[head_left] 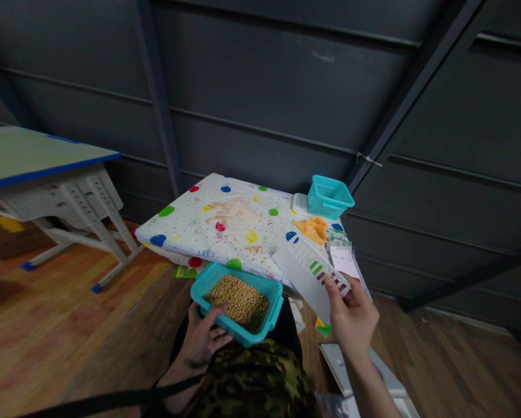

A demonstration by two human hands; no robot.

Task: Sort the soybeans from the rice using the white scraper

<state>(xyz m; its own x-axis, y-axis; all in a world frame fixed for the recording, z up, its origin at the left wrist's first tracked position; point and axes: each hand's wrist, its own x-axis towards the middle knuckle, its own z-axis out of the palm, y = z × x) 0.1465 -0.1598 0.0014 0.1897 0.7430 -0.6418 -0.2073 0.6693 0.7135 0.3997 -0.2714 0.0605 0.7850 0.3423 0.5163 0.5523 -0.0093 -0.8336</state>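
My left hand (pixel 203 342) grips the near edge of a teal plastic box (pixel 272 313) filled with small tan beans (pixel 238 301), holding it over my lap in front of the table. My right hand (pixel 351 316) is closed on the lower end of a flat white slotted tray (pixel 306 267) with green and red marks, tilted up over the table's near right corner. Both hands hold their things in the air, apart from each other.
A small table with a dotted white cloth (pixel 225 223) stands before a dark wall. On its far right sit an empty teal box (pixel 330 196), an orange cloth (pixel 313 228) and a white card (pixel 345 261). A desk (pixel 33 159) stands left. White flat items (pixel 342 366) lie on the floor.
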